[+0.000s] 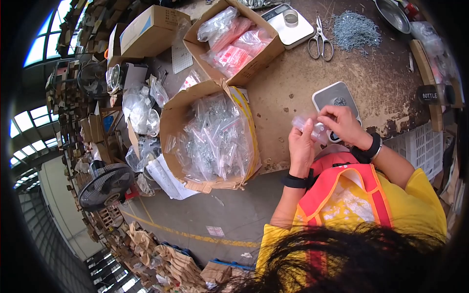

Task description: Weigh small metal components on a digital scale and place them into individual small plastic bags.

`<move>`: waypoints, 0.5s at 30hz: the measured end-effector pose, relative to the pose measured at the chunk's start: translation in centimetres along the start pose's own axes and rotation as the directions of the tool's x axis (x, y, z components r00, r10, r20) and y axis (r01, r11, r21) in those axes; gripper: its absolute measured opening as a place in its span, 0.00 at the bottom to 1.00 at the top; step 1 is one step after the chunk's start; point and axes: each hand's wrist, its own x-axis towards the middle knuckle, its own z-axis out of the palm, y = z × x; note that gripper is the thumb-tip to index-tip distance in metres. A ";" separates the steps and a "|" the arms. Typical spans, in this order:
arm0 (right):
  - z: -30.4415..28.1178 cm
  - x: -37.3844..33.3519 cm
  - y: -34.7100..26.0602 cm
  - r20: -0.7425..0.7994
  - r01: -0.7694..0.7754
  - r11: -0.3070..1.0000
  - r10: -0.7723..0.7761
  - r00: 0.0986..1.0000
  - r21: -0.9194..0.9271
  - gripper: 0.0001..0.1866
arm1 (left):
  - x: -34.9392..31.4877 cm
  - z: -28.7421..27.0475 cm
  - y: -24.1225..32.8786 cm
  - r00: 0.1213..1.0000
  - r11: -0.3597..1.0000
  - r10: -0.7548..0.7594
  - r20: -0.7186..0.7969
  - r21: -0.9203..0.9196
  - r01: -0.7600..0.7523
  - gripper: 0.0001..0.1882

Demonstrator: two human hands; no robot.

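Note:
My left hand (300, 149) pinches a small clear plastic bag (320, 133) between thumb and fingers. My right hand (346, 125) is closed on the bag's other side, its fingertips at the upper edge. What the bag holds, if anything, is too blurred to tell. Just beyond my hands sits a small digital scale (322, 96), partly hidden by my right hand. A little heap of metal pieces (340, 101) rests on its platform. To the left, an open carton (171, 122) holds many filled clear bags (215, 139) of small hardware.
A second carton (244, 73) with red-striped plastic bags stands behind the first. On the brown table (278, 93) lie scissors (320, 41), another white scale (288, 29) and a pile of small metal screws or similar pieces (355, 31). A metal bowl (393, 17) is far right.

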 end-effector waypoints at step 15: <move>-2.5 0.6 -0.3 -0.053 -0.022 0.907 0.049 0.997 0.421 0.07 | -0.3 -1.8 1.5 0.999 0.994 -0.034 0.026 -0.107 0.036 0.23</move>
